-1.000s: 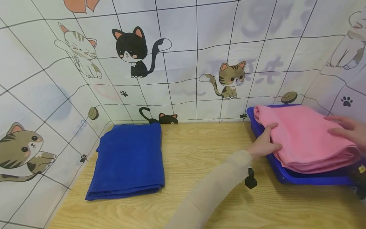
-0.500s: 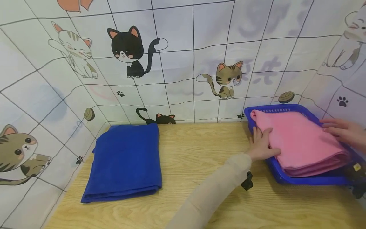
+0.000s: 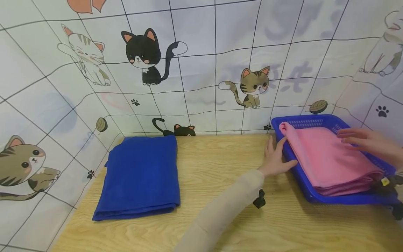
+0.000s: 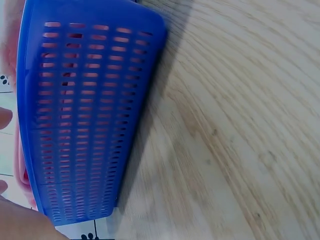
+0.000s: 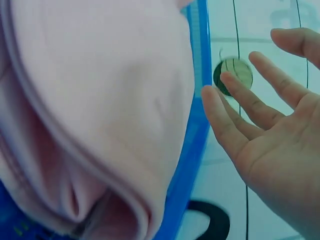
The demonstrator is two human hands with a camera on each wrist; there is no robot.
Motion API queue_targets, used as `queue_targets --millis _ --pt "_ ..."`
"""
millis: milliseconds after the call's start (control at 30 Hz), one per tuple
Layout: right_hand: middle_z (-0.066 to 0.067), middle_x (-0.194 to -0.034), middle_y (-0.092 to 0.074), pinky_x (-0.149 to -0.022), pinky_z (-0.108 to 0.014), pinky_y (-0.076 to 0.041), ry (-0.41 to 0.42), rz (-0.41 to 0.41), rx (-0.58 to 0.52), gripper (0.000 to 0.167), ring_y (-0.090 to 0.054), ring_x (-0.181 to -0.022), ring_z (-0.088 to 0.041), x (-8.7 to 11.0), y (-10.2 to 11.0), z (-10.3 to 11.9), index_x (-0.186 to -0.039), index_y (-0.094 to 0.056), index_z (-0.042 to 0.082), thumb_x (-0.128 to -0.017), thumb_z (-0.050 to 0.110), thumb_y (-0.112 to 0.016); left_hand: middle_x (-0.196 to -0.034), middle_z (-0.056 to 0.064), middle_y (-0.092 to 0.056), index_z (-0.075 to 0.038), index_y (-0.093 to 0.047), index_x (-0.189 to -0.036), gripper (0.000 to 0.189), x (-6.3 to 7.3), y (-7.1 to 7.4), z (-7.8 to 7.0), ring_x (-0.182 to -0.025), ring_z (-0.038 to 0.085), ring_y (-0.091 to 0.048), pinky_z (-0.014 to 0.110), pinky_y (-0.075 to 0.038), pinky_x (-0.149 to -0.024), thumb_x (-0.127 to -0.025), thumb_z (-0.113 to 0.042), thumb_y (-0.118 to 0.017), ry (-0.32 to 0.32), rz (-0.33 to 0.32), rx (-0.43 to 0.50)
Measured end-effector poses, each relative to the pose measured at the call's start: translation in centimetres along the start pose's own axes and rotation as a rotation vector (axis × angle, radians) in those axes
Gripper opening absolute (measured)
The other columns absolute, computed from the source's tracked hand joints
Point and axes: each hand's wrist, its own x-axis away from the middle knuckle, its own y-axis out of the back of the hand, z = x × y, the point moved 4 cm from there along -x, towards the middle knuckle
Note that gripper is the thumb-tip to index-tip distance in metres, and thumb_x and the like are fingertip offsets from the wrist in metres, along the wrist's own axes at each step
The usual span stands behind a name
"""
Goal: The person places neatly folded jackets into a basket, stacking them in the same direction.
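A folded pink cloth (image 3: pixel 333 154) lies inside a blue plastic basket (image 3: pixel 310 121), its rolled corner close to the left rim. My left hand (image 3: pixel 275 161) is at the basket's left side, fingers spread, with fingertips right at the rim. In the left wrist view, part of that hand (image 4: pixel 22 222) shows beside the slotted basket wall (image 4: pixel 125 17). Over the right part of the cloth, my right hand (image 3: pixel 369 141) has its fingers extended. The right wrist view shows this hand (image 5: pixel 282 145) holding nothing, apart from the cloth's thick folds (image 5: pixel 115 90).
A folded blue cloth (image 3: pixel 140 175) lies on the left of the wooden table (image 3: pixel 220 164). Walls (image 3: pixel 201 70) printed with cartoon cats enclose the table at the back and sides. The basket stands close to the back right corner.
The pink cloth has settled lower in the basket. My left hand has come off it leftward to the rim, and my right hand has moved off its right edge and slightly left.
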Motion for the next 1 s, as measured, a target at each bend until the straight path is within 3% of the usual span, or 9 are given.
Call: queue_targets --millis 33,100,267,433,633,800,1000 --pt "0.036 -0.113 -0.047 -0.072 -0.013 -0.045 0.026 0.011 0.001 0.038 -0.045 -0.099 0.019 -0.1 -0.3 0.4 -0.124 -0.049 0.037 -0.099 0.009 -0.051 -0.159 0.013 0.004 -0.03 -0.02 -0.154 0.082 0.1 0.0 0.2 -0.145 0.031 0.003 0.053 -0.023 -0.109 -0.087 -0.038 -0.068 -0.005 -0.007 0.006" --pt "0.034 -0.115 -0.05 -0.073 -0.016 -0.048 0.052 0.018 -0.013 0.037 -0.05 -0.1 0.015 -0.4 -0.8 1.2 -0.13 -0.05 0.028 -0.1 0.007 -0.049 -0.16 0.012 0.003 -0.03 -0.02 -0.154 0.082 0.3 0.1 0.4 -0.145 0.028 0.003 0.053 -0.021 -0.109 -0.087 -0.038 -0.068 -0.006 -0.01 0.006" --pt "0.03 -0.117 -0.05 -0.075 -0.021 -0.051 0.065 0.02 0.012 0.038 -0.055 -0.1 0.009 -1.3 -2.0 3.4 -0.137 -0.044 -0.001 -0.101 0.009 -0.05 -0.16 0.012 0.0 -0.028 -0.021 -0.154 0.082 0.6 0.6 1.2 -0.145 0.026 0.0 0.048 -0.02 -0.111 -0.088 -0.038 -0.068 0.009 -0.008 -0.016" --pt "0.027 -0.119 -0.053 -0.076 -0.023 -0.052 0.11 0.061 -0.035 0.037 -0.058 -0.1 0.006 -1.8 -3.2 5.5 -0.137 -0.046 0.003 -0.101 0.007 -0.049 -0.159 0.014 -0.005 -0.026 -0.02 -0.155 0.083 1.1 1.5 2.6 -0.145 0.03 -0.002 0.049 -0.019 -0.111 -0.088 -0.035 -0.069 0.03 -0.008 0.029" --pt "0.018 -0.123 -0.057 -0.078 -0.025 -0.053 0.199 0.095 -0.151 0.036 -0.061 -0.103 -0.002 -2.6 -4.6 7.2 -0.135 -0.048 -0.003 -0.1 0.0 -0.048 -0.158 0.014 -0.014 -0.021 -0.022 -0.154 0.08 2.1 3.5 5.0 -0.144 0.033 -0.004 0.05 -0.015 -0.112 -0.089 -0.032 -0.066 0.029 -0.039 0.039" --pt "0.02 -0.121 -0.057 -0.078 -0.025 -0.053 0.222 0.12 -0.15 0.035 -0.06 -0.102 0.0 -3.2 -5.5 8.2 -0.134 -0.049 -0.002 -0.1 0.002 -0.049 -0.158 0.015 -0.014 -0.019 -0.021 -0.154 0.078 2.9 4.8 7.0 -0.144 0.037 -0.003 0.055 -0.015 -0.111 -0.09 -0.034 -0.063 0.053 -0.031 0.064" --pt "0.016 -0.123 -0.058 -0.078 -0.026 -0.053 0.234 0.141 -0.173 0.036 -0.06 -0.103 -0.002 -3.9 -6.6 9.0 -0.135 -0.049 -0.002 -0.099 0.001 -0.05 -0.157 0.014 -0.019 -0.018 -0.023 -0.154 0.074 3.7 6.8 8.2 -0.144 0.037 -0.005 0.054 -0.012 -0.112 -0.092 -0.032 -0.061 0.027 -0.008 0.015"
